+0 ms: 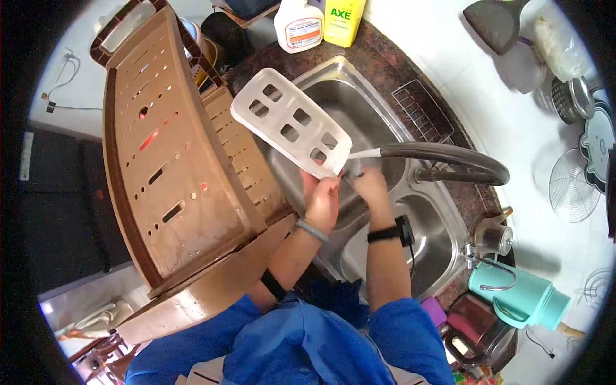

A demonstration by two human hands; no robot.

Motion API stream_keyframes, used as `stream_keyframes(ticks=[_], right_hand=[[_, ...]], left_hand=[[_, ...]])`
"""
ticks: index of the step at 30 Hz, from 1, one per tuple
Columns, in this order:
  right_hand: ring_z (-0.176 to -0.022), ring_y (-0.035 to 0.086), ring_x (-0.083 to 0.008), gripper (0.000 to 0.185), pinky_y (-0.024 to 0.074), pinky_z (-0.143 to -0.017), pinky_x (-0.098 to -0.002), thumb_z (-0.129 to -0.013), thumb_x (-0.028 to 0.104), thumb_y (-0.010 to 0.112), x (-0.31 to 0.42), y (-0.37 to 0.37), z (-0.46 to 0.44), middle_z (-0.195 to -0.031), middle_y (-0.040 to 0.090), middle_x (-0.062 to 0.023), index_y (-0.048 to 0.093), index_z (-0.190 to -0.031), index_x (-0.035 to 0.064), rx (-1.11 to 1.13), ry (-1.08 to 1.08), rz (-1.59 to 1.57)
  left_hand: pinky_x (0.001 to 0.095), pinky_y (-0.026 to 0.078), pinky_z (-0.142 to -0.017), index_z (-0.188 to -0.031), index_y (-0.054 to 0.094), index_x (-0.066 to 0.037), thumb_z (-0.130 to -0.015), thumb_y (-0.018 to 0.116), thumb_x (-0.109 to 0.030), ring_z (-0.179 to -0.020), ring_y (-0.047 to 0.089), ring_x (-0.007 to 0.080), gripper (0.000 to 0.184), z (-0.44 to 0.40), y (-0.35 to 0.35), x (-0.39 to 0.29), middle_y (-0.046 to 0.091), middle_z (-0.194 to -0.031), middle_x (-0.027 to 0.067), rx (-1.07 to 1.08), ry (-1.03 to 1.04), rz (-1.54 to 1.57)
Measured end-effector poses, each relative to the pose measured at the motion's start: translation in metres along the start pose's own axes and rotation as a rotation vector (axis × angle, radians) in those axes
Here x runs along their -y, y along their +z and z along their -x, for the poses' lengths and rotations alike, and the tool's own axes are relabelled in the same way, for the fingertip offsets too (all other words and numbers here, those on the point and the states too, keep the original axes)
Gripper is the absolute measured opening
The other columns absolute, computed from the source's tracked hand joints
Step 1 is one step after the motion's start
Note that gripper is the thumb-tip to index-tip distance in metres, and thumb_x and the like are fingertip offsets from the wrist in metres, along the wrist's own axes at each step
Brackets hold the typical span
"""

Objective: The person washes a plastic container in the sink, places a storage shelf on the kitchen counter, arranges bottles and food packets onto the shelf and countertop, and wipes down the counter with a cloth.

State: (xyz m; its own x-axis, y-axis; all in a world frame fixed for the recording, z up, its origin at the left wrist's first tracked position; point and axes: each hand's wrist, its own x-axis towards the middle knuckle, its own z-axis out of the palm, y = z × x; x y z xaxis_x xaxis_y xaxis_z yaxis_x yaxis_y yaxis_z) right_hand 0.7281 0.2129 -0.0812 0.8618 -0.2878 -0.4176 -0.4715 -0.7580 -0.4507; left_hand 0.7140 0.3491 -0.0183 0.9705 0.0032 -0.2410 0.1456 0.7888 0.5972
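My left hand [322, 200] is clamped on the lower end of the white perforated tray [292, 123], which I hold tilted above the steel sink [369, 106], its far end pointing away from me and to the left. My right hand [372, 187] is blurred, just beside the tray's near corner and a little apart from my left; a dark patch shows at its fingers, but I cannot tell whether they are closed on something. The pale nozzle [364, 154] of the black hose [455, 157] reaches to that same corner of the tray. A grey band [312, 230] circles my left wrist and a black watch [391, 232] my right. Close on my left stands a large brown rack [173, 212] with slots and round holes. Past the sink, a white bottle [299, 27] and a yellow AXE bottle [344, 22] stand side by side on the dark speckled counter [380, 61]. To my right are a turquoise flask [523, 296] and a dark red kettle [475, 321].
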Motion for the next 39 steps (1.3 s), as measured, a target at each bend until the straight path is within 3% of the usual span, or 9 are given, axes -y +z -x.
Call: stream_keyframes(ticks=[4, 7, 14, 22, 24, 28, 32, 35, 39], right_hand=[[-0.087, 0.064, -0.0367, 0.031, 0.0488, -0.080, -0.0401, -0.082, 0.023, 0.060, 0.010, -0.034, 0.048, -0.093, 0.067, -0.0218, 0.064, -0.105, 0.0016, -0.158, -0.036, -0.574], [-0.078, 0.061, -0.0204, 0.022, 0.0477, -0.073, -0.0326, -0.081, 0.013, 0.066, 0.048, -0.030, 0.065, -0.087, 0.067, -0.0124, 0.062, -0.098, -0.0004, -0.292, -0.167, -0.938], [-0.078, 0.060, -0.0131, 0.021, 0.0470, -0.071, -0.0265, -0.077, 0.000, 0.067, 0.042, -0.043, 0.047, -0.088, 0.066, -0.0052, 0.063, -0.098, -0.0013, -0.120, -0.090, -1.478], [-0.073, 0.059, -0.0109, 0.020, 0.0456, -0.067, -0.0252, -0.071, -0.001, 0.064, 0.045, -0.051, 0.034, -0.084, 0.065, -0.0029, 0.067, -0.091, -0.0019, -0.186, -0.127, -1.341], [-0.075, 0.059, -0.0107, 0.019, 0.0453, -0.068, -0.0253, -0.071, -0.001, 0.064, 0.046, -0.047, 0.029, -0.083, 0.065, -0.0024, 0.067, -0.090, -0.0013, -0.177, -0.055, -1.349], [-0.076, 0.059, -0.0134, 0.022, 0.0460, -0.070, -0.0274, -0.069, -0.002, 0.068, 0.041, -0.060, 0.009, -0.084, 0.064, -0.0028, 0.067, -0.091, 0.0006, -0.255, -0.105, -1.315], [-0.077, 0.058, -0.0140, 0.025, 0.0458, -0.070, -0.0284, -0.070, -0.001, 0.068, 0.020, -0.066, 0.006, -0.084, 0.063, -0.0041, 0.066, -0.094, 0.0001, -0.327, -0.044, -1.531], [-0.086, 0.058, -0.0169, 0.034, 0.0462, -0.078, -0.0311, -0.081, 0.010, 0.064, -0.012, -0.050, -0.003, -0.099, 0.063, -0.0053, 0.057, -0.113, 0.0020, -0.267, 0.006, -0.856], [-0.090, 0.059, -0.0158, 0.023, 0.0460, -0.083, -0.0320, -0.088, 0.017, 0.059, 0.029, -0.076, 0.032, -0.102, 0.065, -0.0060, 0.063, -0.105, 0.0009, -0.278, 0.184, -1.311]], left_hand=[[0.0384, 0.045, -0.095, -0.126, 0.033, -0.009, -0.072, 0.048, 0.008, -0.112, 0.051, 0.0252, 0.058, -0.003, 0.002, 0.012, 0.045, -0.121, 0.0103, -0.055, 0.038, -0.121], [0.0340, 0.044, -0.091, -0.122, 0.035, -0.009, -0.069, 0.051, 0.008, -0.102, 0.051, 0.0210, 0.057, 0.004, 0.012, 0.011, 0.047, -0.113, 0.0084, -0.045, -0.064, -0.199], [0.0307, 0.044, -0.086, -0.119, 0.036, -0.007, -0.068, 0.049, 0.013, -0.102, 0.049, 0.0180, 0.056, 0.004, 0.016, 0.015, 0.046, -0.106, 0.0054, 0.051, -0.065, -0.112], [0.0283, 0.044, -0.082, -0.119, 0.038, -0.009, -0.064, 0.049, 0.010, -0.096, 0.052, 0.0172, 0.059, 0.000, 0.022, 0.011, 0.049, -0.103, 0.0029, 0.039, -0.098, -0.138], [0.0299, 0.043, -0.091, -0.127, 0.035, -0.010, -0.064, 0.046, 0.014, -0.113, 0.047, 0.0190, 0.069, -0.004, 0.015, 0.010, 0.044, -0.118, 0.0040, 0.066, -0.157, -0.143], [0.0307, 0.043, -0.091, -0.125, 0.036, -0.010, -0.064, 0.044, 0.014, -0.114, 0.048, 0.0206, 0.066, 0.003, 0.014, 0.009, 0.044, -0.123, 0.0050, 0.124, -0.086, -0.213], [0.0380, 0.043, -0.097, -0.124, 0.038, -0.008, -0.065, 0.041, 0.016, -0.117, 0.049, 0.0246, 0.063, 0.001, 0.020, 0.005, 0.046, -0.125, 0.0077, 0.140, -0.168, 0.052], [0.0438, 0.041, -0.101, -0.123, 0.038, -0.008, -0.066, 0.040, 0.016, -0.121, 0.048, 0.0266, 0.062, -0.001, 0.022, 0.007, 0.048, -0.125, 0.0099, 0.143, -0.203, 0.173], [0.0466, 0.039, -0.103, -0.121, 0.039, -0.008, -0.069, 0.040, 0.015, -0.127, 0.044, 0.0298, 0.057, -0.004, 0.023, 0.008, 0.047, -0.128, 0.0139, 0.178, -0.246, 0.241]])
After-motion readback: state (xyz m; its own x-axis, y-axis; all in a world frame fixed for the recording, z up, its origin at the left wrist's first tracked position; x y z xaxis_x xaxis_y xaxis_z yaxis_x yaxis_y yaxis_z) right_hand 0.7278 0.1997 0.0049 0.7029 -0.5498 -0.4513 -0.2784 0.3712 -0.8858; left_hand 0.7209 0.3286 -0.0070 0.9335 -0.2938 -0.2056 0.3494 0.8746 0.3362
